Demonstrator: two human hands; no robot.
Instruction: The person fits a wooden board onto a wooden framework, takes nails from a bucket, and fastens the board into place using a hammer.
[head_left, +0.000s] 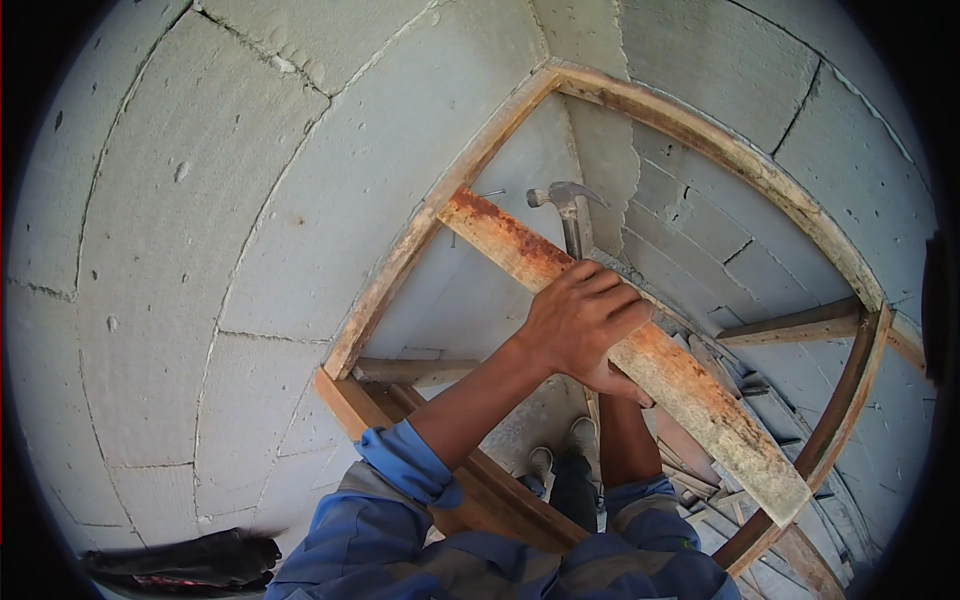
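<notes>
A long wooden board (725,415), stained rusty at its upper end, lies diagonally across a wooden frame (390,285). My left hand (590,325) is closed over the board's middle, fingers wrapped around its edge. Behind the board, my right hand is hidden; only its forearm (628,440) shows below. The claw hammer (567,200) shows its head above the board, and its handle runs down behind the board; what grips it is out of sight. Thin nails (490,193) stick out near the board's upper left end.
Pale block walls (270,180) surround the frame. Wood scraps (690,480) lie below at the right. A thick timber (500,500) crosses in front of my body, above my shoes (541,460). A dark bundle (185,565) sits at the lower left.
</notes>
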